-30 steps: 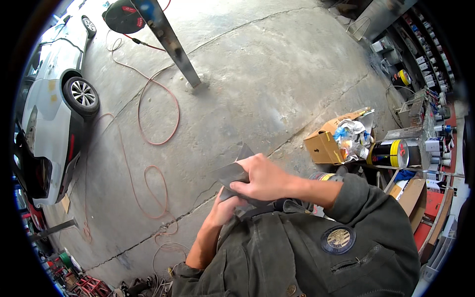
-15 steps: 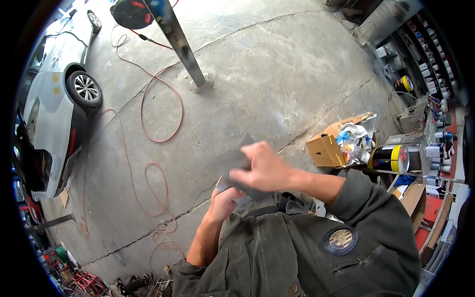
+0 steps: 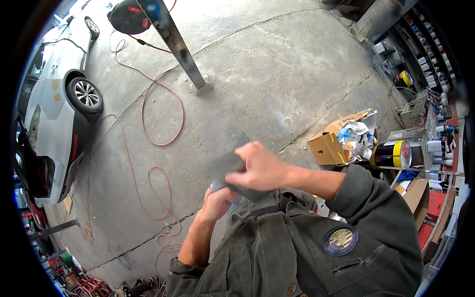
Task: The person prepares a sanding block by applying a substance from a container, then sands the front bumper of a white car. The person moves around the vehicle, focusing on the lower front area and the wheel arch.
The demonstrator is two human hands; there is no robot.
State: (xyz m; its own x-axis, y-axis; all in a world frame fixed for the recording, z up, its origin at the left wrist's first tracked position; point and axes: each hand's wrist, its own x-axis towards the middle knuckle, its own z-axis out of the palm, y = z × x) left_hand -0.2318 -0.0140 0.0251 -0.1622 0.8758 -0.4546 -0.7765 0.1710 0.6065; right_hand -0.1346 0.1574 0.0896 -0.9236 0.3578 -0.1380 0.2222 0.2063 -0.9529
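Observation:
In front of my waist I have a thin, dark grey sheet (image 3: 229, 163), blurred and looking like sandpaper. My right hand (image 3: 261, 167) is closed on it from above, with the thumb pointing left along its face. Just below and to the left, my left hand (image 3: 217, 202) is closed at the sheet's lower edge. A small shiny pale patch shows above its fingers; I cannot tell whether that belongs to the sheet or to another thing. The left fingertips are partly hidden.
A cardboard box (image 3: 328, 149) of crumpled wrappings stands right, beside a black-and-yellow bucket (image 3: 387, 154) and cluttered shelves. A steel post (image 3: 175, 45) rises from the concrete, near a looped red hose (image 3: 182, 115). A silver car (image 3: 55, 122) is parked left.
Both hands have shifted slightly left with the sheet, the left hand a bit more. The sheet's angle has changed. My view has moved slightly.

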